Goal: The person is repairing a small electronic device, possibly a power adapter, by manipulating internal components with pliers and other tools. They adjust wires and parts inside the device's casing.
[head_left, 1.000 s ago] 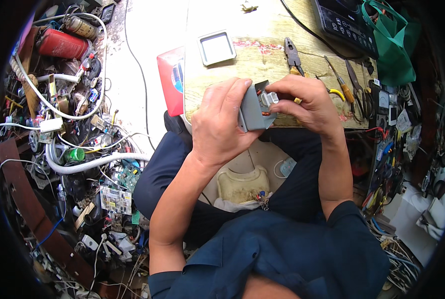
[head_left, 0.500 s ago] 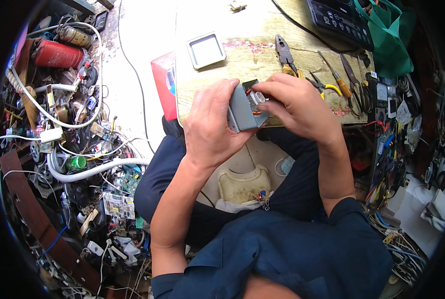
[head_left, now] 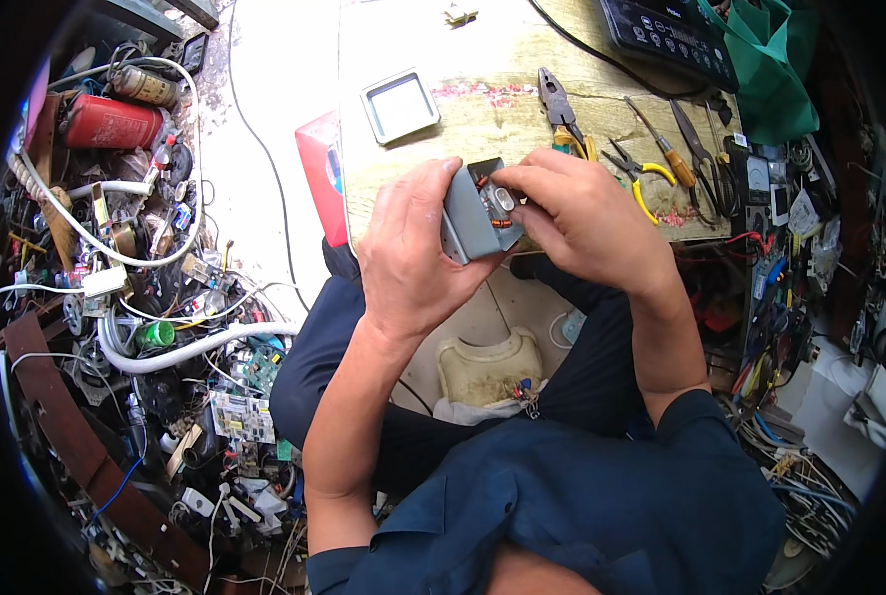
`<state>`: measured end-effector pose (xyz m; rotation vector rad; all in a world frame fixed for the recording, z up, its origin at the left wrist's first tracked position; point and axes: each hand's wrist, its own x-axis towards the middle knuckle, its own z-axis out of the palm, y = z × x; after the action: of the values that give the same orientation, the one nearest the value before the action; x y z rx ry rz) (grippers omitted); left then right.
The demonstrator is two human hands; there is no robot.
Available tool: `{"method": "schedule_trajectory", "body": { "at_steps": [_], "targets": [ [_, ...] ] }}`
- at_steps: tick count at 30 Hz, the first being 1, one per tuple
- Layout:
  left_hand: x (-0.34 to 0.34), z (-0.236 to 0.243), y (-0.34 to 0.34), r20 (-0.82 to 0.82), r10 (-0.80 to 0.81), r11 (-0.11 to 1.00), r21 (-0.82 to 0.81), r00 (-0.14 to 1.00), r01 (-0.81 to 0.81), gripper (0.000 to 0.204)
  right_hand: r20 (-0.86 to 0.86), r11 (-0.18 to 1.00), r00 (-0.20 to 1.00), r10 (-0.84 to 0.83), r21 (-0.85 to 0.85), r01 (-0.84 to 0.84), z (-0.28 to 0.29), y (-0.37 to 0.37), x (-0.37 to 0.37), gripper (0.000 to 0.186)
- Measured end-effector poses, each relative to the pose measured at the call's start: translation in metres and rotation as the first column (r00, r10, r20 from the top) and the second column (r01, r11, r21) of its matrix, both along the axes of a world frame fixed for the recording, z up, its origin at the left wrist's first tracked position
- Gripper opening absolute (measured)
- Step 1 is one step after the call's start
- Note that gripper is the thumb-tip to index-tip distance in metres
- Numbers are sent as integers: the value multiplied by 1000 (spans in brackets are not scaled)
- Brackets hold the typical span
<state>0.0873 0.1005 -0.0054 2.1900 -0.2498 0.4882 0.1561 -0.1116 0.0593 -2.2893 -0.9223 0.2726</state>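
Note:
My left hand [head_left: 408,238] is wrapped round a small grey metal box [head_left: 471,213], gripping it from the left with the thumb side along its lower edge. The box is tilted, its open side facing right. Inside the opening show a silvery part with an oval front [head_left: 503,199] and some orange-red pieces [head_left: 502,224]. My right hand [head_left: 591,218] comes in from the right, thumb and forefinger closed on the silvery part at the opening. Its other fingers are curled behind. What lies deeper in the box is hidden.
On the wooden table [head_left: 502,129] lie a square light-coloured frame [head_left: 401,105], combination pliers [head_left: 559,104], yellow-handled pliers [head_left: 646,174], a screwdriver [head_left: 666,149] and scissors [head_left: 699,154]. A black cooktop [head_left: 666,40] stands far right. Loose electronic scrap [head_left: 239,416] crowds the left.
The box and both hands have shifted slightly left in the picture, as has the whole table. The box's open side now faces slightly more toward me, showing more of its inside.

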Motion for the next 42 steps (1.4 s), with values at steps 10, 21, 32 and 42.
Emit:
{"method": "schedule_trajectory", "body": {
  "at_steps": [10, 21, 32, 42],
  "targets": [
    [0, -2, 0, 13, -2, 1000, 10, 1000, 2, 96, -101, 997, 993, -67, 18, 69, -1, 3, 5, 28],
    [0, 0, 3, -13, -13, 1000, -16, 1000, 13, 95, -164, 992, 986, -18, 124, 38, 5, -7, 11, 32],
    [-1, -2, 3, 0, -7, 1000, 0, 1000, 7, 97, -70, 999, 997, 21, 36, -19, -7, -4, 10, 22],
    [-8, -3, 14, -142, -35, 986, -166, 989, 11, 104, -447, 945, 893, -60, 263, 194, -30, -18, 13, 40]
  ]
}}
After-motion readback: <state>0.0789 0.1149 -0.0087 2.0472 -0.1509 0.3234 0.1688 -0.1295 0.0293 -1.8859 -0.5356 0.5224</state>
